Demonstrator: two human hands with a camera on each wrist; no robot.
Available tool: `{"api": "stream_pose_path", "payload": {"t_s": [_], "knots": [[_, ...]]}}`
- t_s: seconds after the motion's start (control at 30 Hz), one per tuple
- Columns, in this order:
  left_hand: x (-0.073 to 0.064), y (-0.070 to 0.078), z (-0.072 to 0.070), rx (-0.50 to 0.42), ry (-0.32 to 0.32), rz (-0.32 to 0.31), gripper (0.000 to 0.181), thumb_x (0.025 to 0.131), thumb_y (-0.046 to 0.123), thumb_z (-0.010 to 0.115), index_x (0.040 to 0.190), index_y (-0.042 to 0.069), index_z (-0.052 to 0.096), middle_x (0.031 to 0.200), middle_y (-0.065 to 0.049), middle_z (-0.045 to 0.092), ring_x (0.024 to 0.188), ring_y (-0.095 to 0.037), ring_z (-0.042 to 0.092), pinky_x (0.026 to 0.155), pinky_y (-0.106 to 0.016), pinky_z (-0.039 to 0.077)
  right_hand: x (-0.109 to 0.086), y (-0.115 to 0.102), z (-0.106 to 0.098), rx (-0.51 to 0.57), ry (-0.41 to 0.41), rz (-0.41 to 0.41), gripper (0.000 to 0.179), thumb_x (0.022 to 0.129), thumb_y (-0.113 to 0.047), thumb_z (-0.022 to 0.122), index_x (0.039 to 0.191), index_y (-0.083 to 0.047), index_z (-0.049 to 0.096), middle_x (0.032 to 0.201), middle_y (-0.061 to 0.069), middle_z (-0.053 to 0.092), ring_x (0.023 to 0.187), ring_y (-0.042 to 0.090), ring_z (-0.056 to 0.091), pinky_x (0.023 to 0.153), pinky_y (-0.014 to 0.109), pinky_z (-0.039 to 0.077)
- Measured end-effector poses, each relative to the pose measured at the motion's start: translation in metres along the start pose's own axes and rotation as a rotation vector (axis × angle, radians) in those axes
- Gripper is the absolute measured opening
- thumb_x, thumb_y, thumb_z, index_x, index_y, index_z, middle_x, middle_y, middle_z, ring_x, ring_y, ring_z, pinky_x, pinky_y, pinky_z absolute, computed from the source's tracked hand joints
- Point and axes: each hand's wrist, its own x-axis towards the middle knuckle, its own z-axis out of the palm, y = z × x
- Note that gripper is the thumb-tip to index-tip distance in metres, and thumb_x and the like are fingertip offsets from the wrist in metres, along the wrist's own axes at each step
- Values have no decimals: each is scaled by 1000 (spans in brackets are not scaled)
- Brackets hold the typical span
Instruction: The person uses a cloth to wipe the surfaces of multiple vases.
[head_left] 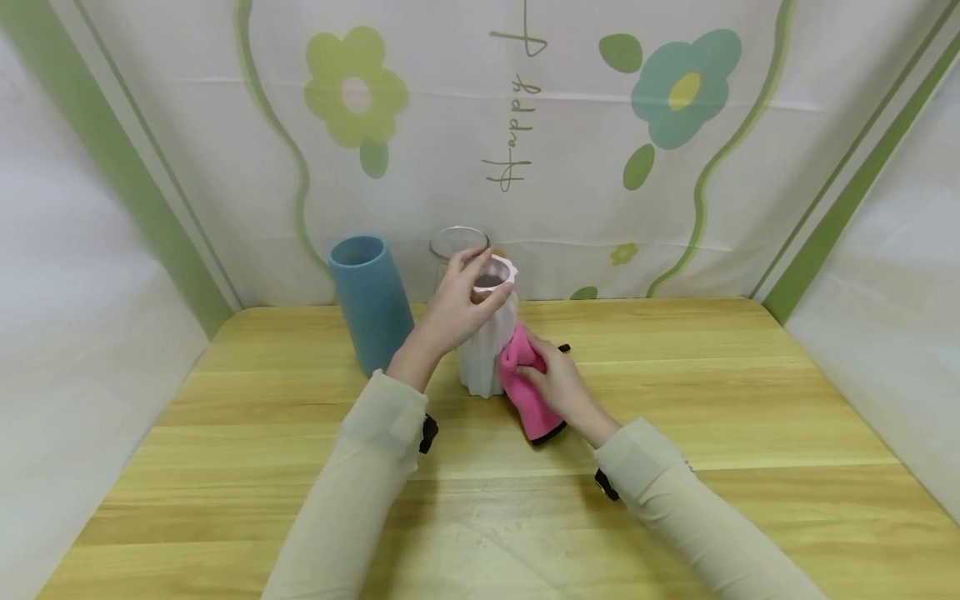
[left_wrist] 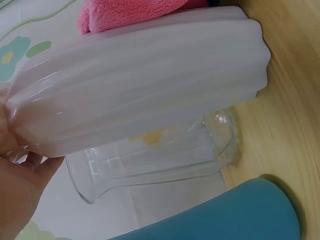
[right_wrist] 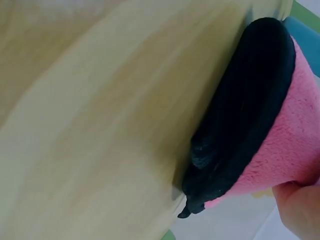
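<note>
A white fluted vase [head_left: 480, 358] stands upright on the wooden table. My left hand [head_left: 459, 304] grips it by the rim, fingers at the far side and thumb at the near side; the left wrist view also shows the hand [left_wrist: 22, 187] at the vase's [left_wrist: 145, 82] mouth. In my right hand [head_left: 558, 379] is a bunched pink cloth [head_left: 525, 400] with a black edge, pinched between thumb and fingers. The cloth lies against the vase's right side. In the right wrist view the cloth's black edge [right_wrist: 240, 120] hangs close to the table, and only part of the hand [right_wrist: 300, 210] shows.
Left of the white vase stands a tall blue vase [head_left: 371, 308]. A clear glass vase [left_wrist: 150, 165] is behind the white one, mostly hidden in the head view. A patterned curtain [head_left: 525, 217] rises at the table's [head_left: 675, 400] back edge.
</note>
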Motion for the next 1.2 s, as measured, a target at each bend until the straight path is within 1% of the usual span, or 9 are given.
{"api": "stream_pose_path", "payload": {"t_s": [0.17,0.37,0.47,0.6,0.7,0.87,1.03,1.1,1.2], "knots": [[-3,1,-1,7,-11,-30,70,94,48,52,152,18,26,155,-9,12,110,-23,63,96,-42,51,-2,-3,2,-4,33,2,65,90,-9,64,148,-10,35,145,18,46,134,33,44,109,46,39],[-2,1,0,38,17,-17,72,95,48,51,152,11,26,153,-11,19,116,-27,58,98,-40,50,-3,-6,4,-8,101,-4,61,89,-10,65,145,-9,40,142,18,49,132,32,47,107,46,41],[-1,1,0,34,17,-15,73,95,45,53,152,9,26,153,-11,21,115,-27,59,96,-38,51,-3,-8,3,-13,154,-39,59,88,-9,66,143,-6,44,138,21,53,127,34,52,103,46,44],[-1,1,-2,33,16,-12,70,95,44,54,151,10,28,152,-9,26,113,-25,61,94,-37,52,-2,-15,0,15,214,-111,56,88,-6,66,140,-1,46,132,23,57,120,36,57,98,47,48],[0,0,-4,40,18,-6,69,94,43,55,151,12,30,152,-7,29,112,-25,62,93,-37,53,-1,-22,-4,43,242,-150,56,87,-5,66,140,-1,46,132,23,57,117,35,59,95,47,50],[1,-1,-6,65,22,-4,67,94,42,55,150,14,33,151,-6,33,113,-26,61,94,-40,51,2,-29,-9,53,273,-168,56,87,-3,66,140,-3,46,128,23,60,106,32,63,87,45,53],[2,-2,-6,109,34,5,66,93,44,54,149,14,35,150,-7,35,116,-28,57,96,-44,49,5,-38,-15,57,309,-185,56,87,0,64,140,-6,47,125,22,62,92,27,60,77,36,52],[2,-3,-6,110,36,8,66,93,44,54,149,14,35,150,-7,35,116,-28,56,96,-44,49,6,-43,-17,77,319,-181,57,88,0,64,141,-9,46,122,21,63,85,26,56,72,32,48],[2,-3,-5,98,37,15,65,93,43,53,149,13,35,150,-7,34,112,-27,61,97,-44,49,7,-50,-18,133,318,-166,59,89,-3,64,143,-11,44,125,20,61,91,26,56,76,32,49]]}}
